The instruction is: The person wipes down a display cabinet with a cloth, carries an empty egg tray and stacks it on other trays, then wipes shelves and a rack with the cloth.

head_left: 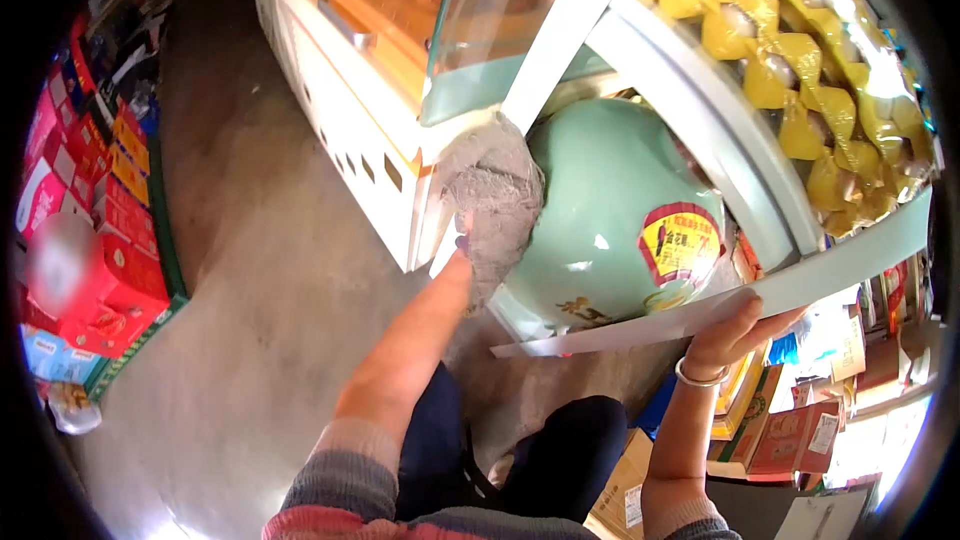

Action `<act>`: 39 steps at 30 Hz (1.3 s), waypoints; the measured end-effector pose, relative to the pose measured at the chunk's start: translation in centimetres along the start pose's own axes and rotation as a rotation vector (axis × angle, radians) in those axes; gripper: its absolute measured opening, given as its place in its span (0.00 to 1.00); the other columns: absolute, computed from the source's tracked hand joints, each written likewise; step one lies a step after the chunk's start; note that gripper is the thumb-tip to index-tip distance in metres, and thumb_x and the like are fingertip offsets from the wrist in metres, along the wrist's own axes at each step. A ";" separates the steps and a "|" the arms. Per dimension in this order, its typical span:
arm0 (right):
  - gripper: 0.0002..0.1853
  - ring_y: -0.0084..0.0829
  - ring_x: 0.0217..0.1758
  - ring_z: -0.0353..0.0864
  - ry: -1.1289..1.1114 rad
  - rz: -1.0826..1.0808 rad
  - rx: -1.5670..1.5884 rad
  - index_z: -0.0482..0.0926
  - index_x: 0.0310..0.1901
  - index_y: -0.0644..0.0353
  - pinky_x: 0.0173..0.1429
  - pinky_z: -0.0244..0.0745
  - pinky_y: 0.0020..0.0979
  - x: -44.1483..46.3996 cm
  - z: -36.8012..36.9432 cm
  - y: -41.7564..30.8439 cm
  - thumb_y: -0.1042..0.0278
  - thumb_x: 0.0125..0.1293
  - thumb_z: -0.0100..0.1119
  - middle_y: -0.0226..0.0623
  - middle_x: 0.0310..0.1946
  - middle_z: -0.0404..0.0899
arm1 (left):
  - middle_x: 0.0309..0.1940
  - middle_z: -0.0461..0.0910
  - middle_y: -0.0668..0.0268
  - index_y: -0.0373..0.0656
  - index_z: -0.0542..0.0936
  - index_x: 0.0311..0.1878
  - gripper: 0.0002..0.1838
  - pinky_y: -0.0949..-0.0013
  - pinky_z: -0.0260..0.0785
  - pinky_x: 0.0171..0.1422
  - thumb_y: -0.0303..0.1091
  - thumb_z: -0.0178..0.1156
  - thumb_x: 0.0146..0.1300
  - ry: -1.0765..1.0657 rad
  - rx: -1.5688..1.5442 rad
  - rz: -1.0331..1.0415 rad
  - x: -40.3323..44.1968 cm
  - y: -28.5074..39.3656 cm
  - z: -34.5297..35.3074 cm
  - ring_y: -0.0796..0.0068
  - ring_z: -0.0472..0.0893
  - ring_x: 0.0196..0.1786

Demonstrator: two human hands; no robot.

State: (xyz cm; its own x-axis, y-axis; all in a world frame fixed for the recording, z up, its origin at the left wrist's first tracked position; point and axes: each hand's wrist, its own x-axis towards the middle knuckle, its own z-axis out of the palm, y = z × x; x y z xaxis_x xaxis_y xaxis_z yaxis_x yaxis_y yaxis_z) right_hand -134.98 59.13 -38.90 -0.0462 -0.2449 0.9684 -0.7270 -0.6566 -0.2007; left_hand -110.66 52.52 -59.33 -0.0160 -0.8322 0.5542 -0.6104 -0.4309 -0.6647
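A grey cloth (492, 190) is bunched under my left hand (465, 240), which holds it against the side of a large pale green jar (600, 200), by the corner of a white display case (350, 130). The cloth covers most of my left fingers. The jar bears a red and yellow label (682, 243). My right hand (728, 335), with a bangle at the wrist, grips the lower edge of a pale curved shelf edge (830, 275) in front of the jar.
Yellow egg trays (790, 70) under plastic wrap stand at the upper right. Red boxes (130, 285) are stacked at the left. Cardboard boxes (795, 437) lie at the lower right. Curved glass (500, 20) tops the case.
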 end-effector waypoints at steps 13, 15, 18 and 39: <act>0.33 0.43 0.75 0.47 0.065 0.152 0.101 0.49 0.72 0.66 0.75 0.43 0.43 -1.9 0.1 0.6 0.57 0.71 0.41 0.50 0.72 0.47 | 0.67 0.64 0.59 0.43 0.63 0.68 0.25 0.59 0.49 0.76 0.40 0.42 0.70 -0.046 -0.629 -0.126 7.4 -10.4 -8.0 0.60 0.61 0.70; 0.33 0.43 0.75 0.47 0.076 0.171 0.127 0.48 0.72 0.66 0.75 0.43 0.43 -1.9 0.3 0.6 0.58 0.71 0.41 0.50 0.72 0.47 | 0.65 0.66 0.58 0.42 0.65 0.67 0.26 0.61 0.50 0.75 0.40 0.45 0.68 0.178 -0.716 -0.240 10.1 -13.4 -9.1 0.60 0.63 0.69; 0.33 0.42 0.75 0.47 0.054 0.186 0.173 0.48 0.72 0.66 0.75 0.43 0.42 -1.9 0.2 0.5 0.58 0.71 0.41 0.49 0.72 0.47 | 0.61 0.69 0.57 0.41 0.68 0.64 0.26 0.60 0.55 0.72 0.40 0.51 0.64 0.631 -1.188 -0.357 13.1 -14.7 -7.4 0.58 0.65 0.67; 0.34 0.42 0.71 0.56 0.013 0.049 0.033 0.48 0.70 0.71 0.72 0.48 0.40 -1.1 -0.3 0.5 0.59 0.71 0.43 0.52 0.68 0.55 | 0.66 0.66 0.61 0.44 0.65 0.67 0.25 0.60 0.55 0.72 0.44 0.44 0.70 0.282 -1.900 -0.002 8.2 -10.2 -14.8 0.63 0.64 0.68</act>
State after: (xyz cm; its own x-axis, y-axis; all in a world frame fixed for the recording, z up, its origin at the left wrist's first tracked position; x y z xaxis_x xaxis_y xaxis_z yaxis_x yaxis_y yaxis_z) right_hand -135.47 59.31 -39.97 -0.0904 -0.2680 0.9592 -0.7009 -0.6671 -0.2524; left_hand -116.27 55.24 -40.59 -0.0043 -0.6762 0.7367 -0.5410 0.6212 0.5670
